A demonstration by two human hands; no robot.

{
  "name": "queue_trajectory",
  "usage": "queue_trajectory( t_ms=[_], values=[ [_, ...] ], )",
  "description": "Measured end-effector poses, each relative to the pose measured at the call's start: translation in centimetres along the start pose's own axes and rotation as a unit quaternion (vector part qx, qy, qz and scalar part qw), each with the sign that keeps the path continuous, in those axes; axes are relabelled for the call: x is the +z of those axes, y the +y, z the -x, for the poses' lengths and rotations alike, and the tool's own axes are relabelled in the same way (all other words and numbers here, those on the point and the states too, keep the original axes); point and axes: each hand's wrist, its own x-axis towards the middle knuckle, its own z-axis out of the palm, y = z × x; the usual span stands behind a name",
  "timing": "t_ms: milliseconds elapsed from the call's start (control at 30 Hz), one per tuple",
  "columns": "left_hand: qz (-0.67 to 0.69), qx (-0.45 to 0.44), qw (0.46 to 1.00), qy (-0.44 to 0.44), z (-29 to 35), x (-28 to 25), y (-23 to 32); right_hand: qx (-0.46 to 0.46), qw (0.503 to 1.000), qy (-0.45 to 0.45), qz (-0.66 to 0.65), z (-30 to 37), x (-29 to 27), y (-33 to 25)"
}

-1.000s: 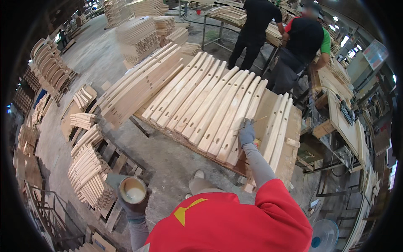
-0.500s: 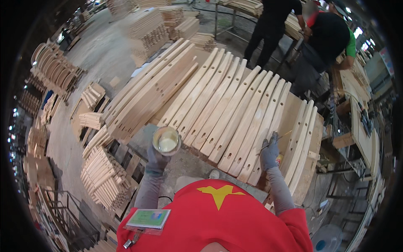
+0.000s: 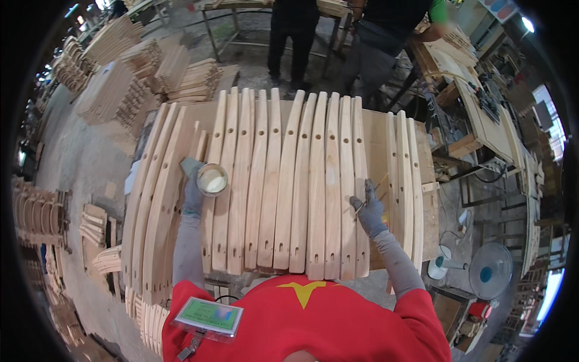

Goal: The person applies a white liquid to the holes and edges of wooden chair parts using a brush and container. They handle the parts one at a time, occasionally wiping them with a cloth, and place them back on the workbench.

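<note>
My gloved left hand (image 3: 192, 196) is closed around a round cup (image 3: 202, 171) with pale cream liquid (image 3: 213, 181) in it, above the left part of the row. My gloved right hand (image 3: 371, 218) is closed on a thin stick (image 3: 381, 181), over the right end of the row. Whether the stick has bristles is too small to tell. Between my hands several curved pale wooden slats (image 3: 295, 181) lie side by side, each with a round hole near its far end and slots near its close end.
More slats (image 3: 405, 181) lie to the right and a stack of wider wooden pieces (image 3: 158, 199) to the left. Two people (image 3: 294, 42) stand beyond the far edge. A fan (image 3: 490, 271) and a white bucket (image 3: 439, 263) are on the right.
My view has turned, so the slats now run straight away from me. My left hand has brought the cup over the slats. The stick stays in my right hand.
</note>
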Motion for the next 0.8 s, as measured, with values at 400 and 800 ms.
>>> queue_trajectory(
  t_ms=[400,800],
  values=[
    [-0.004,0.019,0.999,-0.048,-5.7,9.2,-5.4,-0.001,1.0,0.018,0.01,-4.1,7.7,-2.7],
    [0.164,-0.102,0.979,-0.066,-0.1,11.5,-1.8,-0.137,0.98,0.049,0.138,0.6,7.7,-2.0]
  ],
)
